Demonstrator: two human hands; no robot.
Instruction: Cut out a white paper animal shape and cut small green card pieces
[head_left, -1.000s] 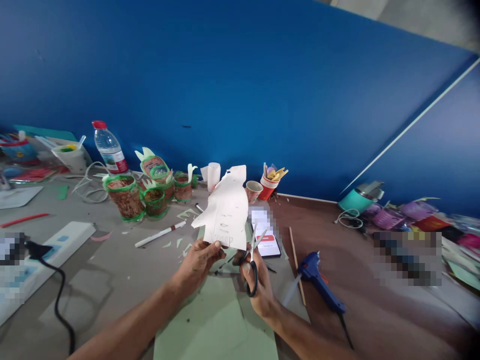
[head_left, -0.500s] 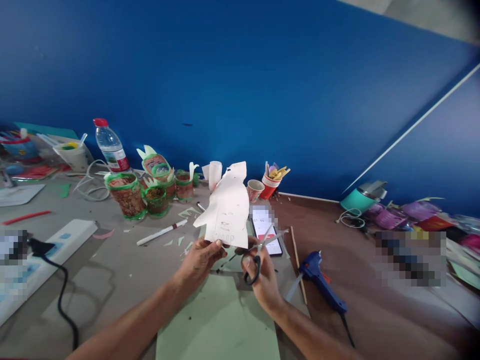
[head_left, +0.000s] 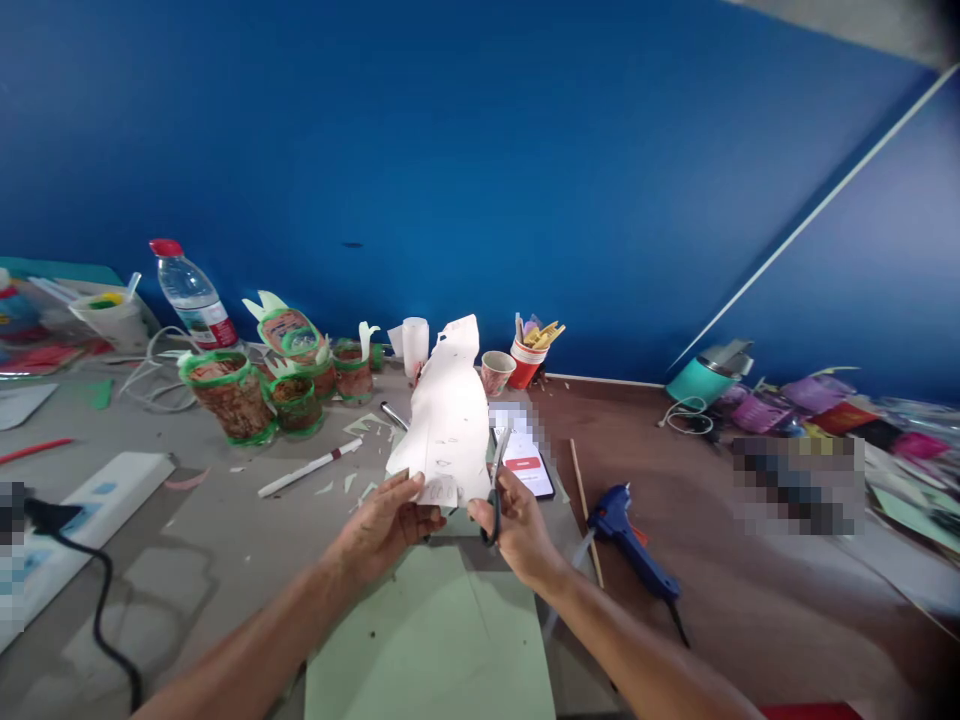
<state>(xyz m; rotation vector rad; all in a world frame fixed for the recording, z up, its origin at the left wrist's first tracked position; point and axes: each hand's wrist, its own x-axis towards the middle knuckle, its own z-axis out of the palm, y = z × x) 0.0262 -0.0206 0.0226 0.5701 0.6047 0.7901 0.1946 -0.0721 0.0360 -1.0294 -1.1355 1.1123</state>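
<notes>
A white paper cut-out with small pencil marks near its lower end stands up in front of me, pinched at its lower left corner by my left hand. Black-handled scissors are in my right hand, their blades pointing up along the paper's right edge. My right thumb is close to the paper's lower right corner; whether it presses on it I cannot tell. Under both hands lies a pale green sheet.
Behind the scissors lies a phone. To the right are a thin wooden stick and a blue glue gun. At left are a white marker, brown-and-green pots, a bottle and a power strip. Green scraps are scattered about.
The scissors have swung from leaning right with parted blades to upright with blades nearer together. My right hand has come up beside the paper's edge. The whole view has shifted slightly.
</notes>
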